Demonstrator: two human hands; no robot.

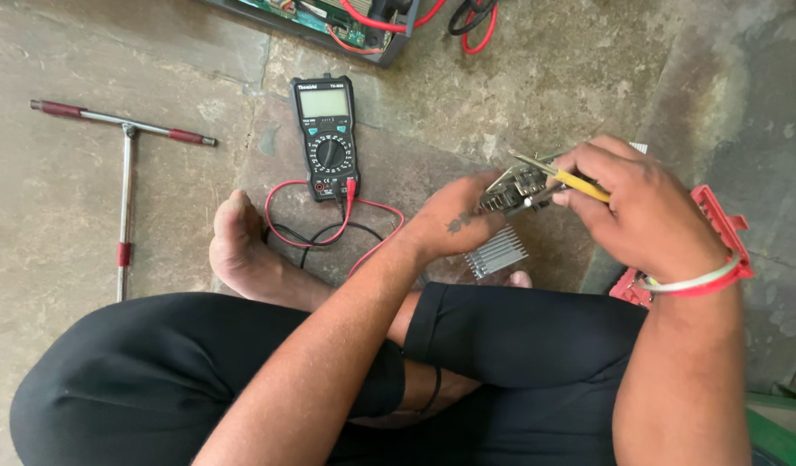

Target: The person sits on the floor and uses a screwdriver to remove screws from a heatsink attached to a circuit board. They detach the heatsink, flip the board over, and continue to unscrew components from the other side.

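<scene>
Left hand (456,223) has its fingers clamped around a small circuit board with a finned heatsink (504,226), held up just over the crossed legs. Right hand (632,207) pinches a yellow-handled tool (560,175), tip touching the board's top. Black multimeter (325,135) lies on the stone floor (519,86) nearby, with a T-handle wrench (124,185) off left
</scene>
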